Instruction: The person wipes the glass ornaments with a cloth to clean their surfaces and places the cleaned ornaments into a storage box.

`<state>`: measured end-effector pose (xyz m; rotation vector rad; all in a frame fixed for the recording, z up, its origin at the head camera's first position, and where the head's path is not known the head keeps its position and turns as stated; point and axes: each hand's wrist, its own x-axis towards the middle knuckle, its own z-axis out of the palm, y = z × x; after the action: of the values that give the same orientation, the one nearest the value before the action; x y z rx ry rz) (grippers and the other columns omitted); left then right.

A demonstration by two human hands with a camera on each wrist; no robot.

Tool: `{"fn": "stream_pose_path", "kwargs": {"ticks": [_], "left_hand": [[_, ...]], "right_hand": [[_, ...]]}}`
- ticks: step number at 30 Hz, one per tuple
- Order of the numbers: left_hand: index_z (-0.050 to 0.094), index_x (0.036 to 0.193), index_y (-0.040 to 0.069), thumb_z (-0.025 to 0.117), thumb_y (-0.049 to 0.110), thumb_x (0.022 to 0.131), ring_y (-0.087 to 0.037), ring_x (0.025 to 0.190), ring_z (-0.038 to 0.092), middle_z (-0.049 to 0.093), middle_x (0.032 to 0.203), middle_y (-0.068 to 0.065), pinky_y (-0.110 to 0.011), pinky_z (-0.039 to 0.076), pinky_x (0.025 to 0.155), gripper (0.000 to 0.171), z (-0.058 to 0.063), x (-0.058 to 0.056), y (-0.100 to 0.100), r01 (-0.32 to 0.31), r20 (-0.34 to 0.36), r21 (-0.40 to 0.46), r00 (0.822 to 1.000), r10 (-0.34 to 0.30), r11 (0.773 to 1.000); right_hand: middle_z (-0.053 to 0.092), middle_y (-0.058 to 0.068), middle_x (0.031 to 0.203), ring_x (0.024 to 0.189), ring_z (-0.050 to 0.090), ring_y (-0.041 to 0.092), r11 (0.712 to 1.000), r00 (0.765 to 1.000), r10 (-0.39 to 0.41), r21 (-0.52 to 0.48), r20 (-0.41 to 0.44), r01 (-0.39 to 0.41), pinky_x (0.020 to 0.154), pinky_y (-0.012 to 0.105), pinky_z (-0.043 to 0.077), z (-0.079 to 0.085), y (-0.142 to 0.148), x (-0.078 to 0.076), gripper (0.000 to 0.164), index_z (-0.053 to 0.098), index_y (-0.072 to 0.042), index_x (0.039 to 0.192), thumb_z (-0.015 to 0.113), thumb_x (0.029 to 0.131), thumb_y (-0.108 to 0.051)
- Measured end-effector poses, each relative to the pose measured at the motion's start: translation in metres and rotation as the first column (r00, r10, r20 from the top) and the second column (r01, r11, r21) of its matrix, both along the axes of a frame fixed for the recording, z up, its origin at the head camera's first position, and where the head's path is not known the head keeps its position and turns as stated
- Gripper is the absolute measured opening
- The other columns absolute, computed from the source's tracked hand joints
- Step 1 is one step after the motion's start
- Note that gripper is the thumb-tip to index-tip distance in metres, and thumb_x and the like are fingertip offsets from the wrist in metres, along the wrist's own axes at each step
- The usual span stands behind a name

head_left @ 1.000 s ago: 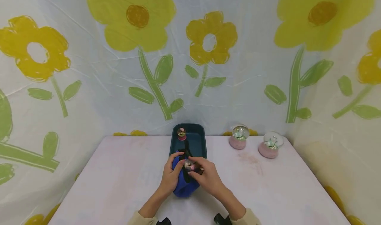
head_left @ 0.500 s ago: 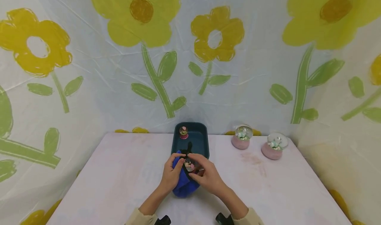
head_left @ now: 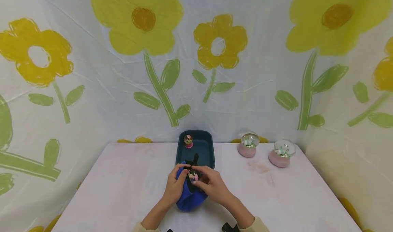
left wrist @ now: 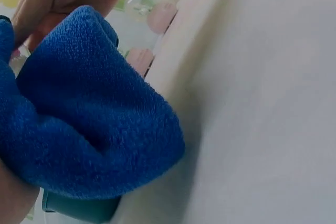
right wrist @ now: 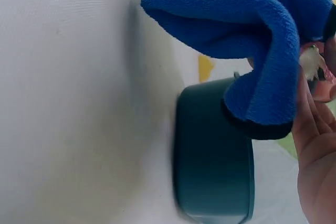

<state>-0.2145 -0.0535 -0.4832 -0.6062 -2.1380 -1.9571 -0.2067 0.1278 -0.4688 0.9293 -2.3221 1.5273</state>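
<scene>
A small snow globe (head_left: 193,176) with pink bits inside sits between the two hands in the head view. The right hand (head_left: 212,183) pinches it from the right with thumb and fingers. The left hand (head_left: 176,185) grips a blue towel (head_left: 191,201) with dark edging, its fingertips beside the globe. In the left wrist view the towel (left wrist: 100,108) hangs in folds and covers most of the left hand. In the right wrist view the right hand (right wrist: 317,145) holds the globe (right wrist: 312,64) next to the towel (right wrist: 268,40).
Behind the hands stands a dark teal tray (head_left: 208,153) with another small globe (head_left: 188,141) at its back left. Two larger snow globes with pink bases, a nearer one (head_left: 280,157) and a farther one (head_left: 248,146), stand at the back right. A flower-printed curtain (head_left: 245,99) closes off the back.
Both hands stay together with the towel and globe. The globe has turned slightly between the fingers, and the towel has shifted a little. The head view has tilted slightly.
</scene>
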Motion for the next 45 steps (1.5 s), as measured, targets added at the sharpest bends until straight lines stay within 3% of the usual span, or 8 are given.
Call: {"fn": "stream_pose_path", "kwargs": {"ticks": [5,8,13,18,22,27,35,45], "left_hand": [[0.06,0.118,0.005,0.043,0.013,0.105,-0.021,0.101,0.057,0.062,0.11,-0.007,-0.029,0.046,0.087,0.023,0.001,0.0,-0.001,0.017,0.04,-0.006,0.999,-0.017,1.0],[0.06,0.118,0.007,0.042,0.019,0.106,-0.022,0.103,0.056,0.062,0.112,-0.006,-0.03,0.045,0.088,0.025,0.0,-0.003,-0.001,0.036,0.093,0.009,0.995,-0.036,0.999],[0.06,0.119,0.008,0.041,0.027,0.106,-0.022,0.105,0.057,0.063,0.111,-0.006,-0.031,0.046,0.088,0.03,-0.014,-0.01,0.002,0.081,0.167,0.048,0.982,-0.088,0.996],[0.06,0.117,0.005,0.044,0.018,0.105,-0.022,0.1,0.058,0.063,0.108,-0.009,-0.031,0.047,0.085,0.023,0.004,0.003,0.006,0.026,0.076,0.019,0.997,-0.027,0.999],[0.06,0.115,0.004,0.045,0.017,0.105,-0.023,0.098,0.059,0.063,0.106,-0.01,-0.031,0.048,0.082,0.022,0.011,0.005,0.005,-0.001,0.055,0.007,0.998,0.0,1.0],[0.06,0.116,0.004,0.044,0.02,0.105,-0.019,0.098,0.058,0.062,0.107,-0.007,-0.029,0.047,0.084,0.025,-0.003,0.006,0.001,0.029,0.133,0.011,0.991,-0.03,1.0],[0.061,0.114,0.017,0.049,0.017,0.103,-0.019,0.097,0.059,0.063,0.107,-0.002,-0.032,0.05,0.082,0.016,-0.034,-0.003,0.003,-0.017,0.017,-0.044,1.0,0.018,0.999],[0.061,0.113,0.017,0.046,0.02,0.104,-0.018,0.095,0.06,0.063,0.103,0.001,-0.032,0.049,0.082,0.017,-0.03,-0.008,0.003,-0.008,0.004,-0.02,1.0,0.008,1.0]], "right_hand": [[0.059,0.019,0.122,0.065,0.062,0.015,0.999,0.996,0.039,-0.028,0.084,-0.037,0.056,0.03,0.054,-0.004,0.002,0.0,0.049,0.052,0.002,0.134,0.069,0.088,0.0],[0.051,0.015,0.138,0.077,0.064,0.015,0.996,0.996,0.083,0.014,-0.007,-0.083,0.061,0.03,0.055,-0.016,0.006,-0.006,0.057,0.051,-0.003,0.138,0.069,0.085,0.007],[0.054,0.006,0.132,0.086,0.061,0.01,0.995,0.984,0.064,0.09,-0.168,-0.05,0.065,0.023,0.053,-0.02,0.01,-0.004,0.054,0.056,-0.009,0.133,0.07,0.083,0.009],[0.063,-0.004,0.102,0.068,0.056,0.005,0.992,0.994,-0.096,0.075,-0.05,0.1,0.059,0.023,0.05,-0.018,0.007,-0.001,0.043,0.056,-0.011,0.133,0.068,0.092,-0.018],[0.06,0.004,0.12,0.072,0.059,0.007,0.998,0.997,-0.044,0.032,-0.068,0.046,0.062,0.025,0.053,-0.022,0.006,-0.004,0.052,0.051,-0.009,0.139,0.068,0.091,-0.005],[0.055,0.011,0.133,0.079,0.063,0.012,0.998,0.987,0.056,0.018,-0.148,-0.053,0.065,0.026,0.054,-0.031,0.008,0.0,0.062,0.054,-0.007,0.135,0.07,0.08,0.016],[0.064,-0.002,0.09,0.069,0.056,0.005,0.989,0.994,-0.106,0.105,0.014,0.104,0.06,0.023,0.051,-0.028,0.007,0.009,0.04,0.058,-0.006,0.126,0.069,0.091,-0.023],[0.059,0.005,0.123,0.098,0.063,0.019,0.999,0.975,0.009,0.039,-0.223,0.0,0.071,0.032,0.056,-0.022,0.006,0.002,0.059,0.059,-0.006,0.126,0.078,0.073,0.013]]}}
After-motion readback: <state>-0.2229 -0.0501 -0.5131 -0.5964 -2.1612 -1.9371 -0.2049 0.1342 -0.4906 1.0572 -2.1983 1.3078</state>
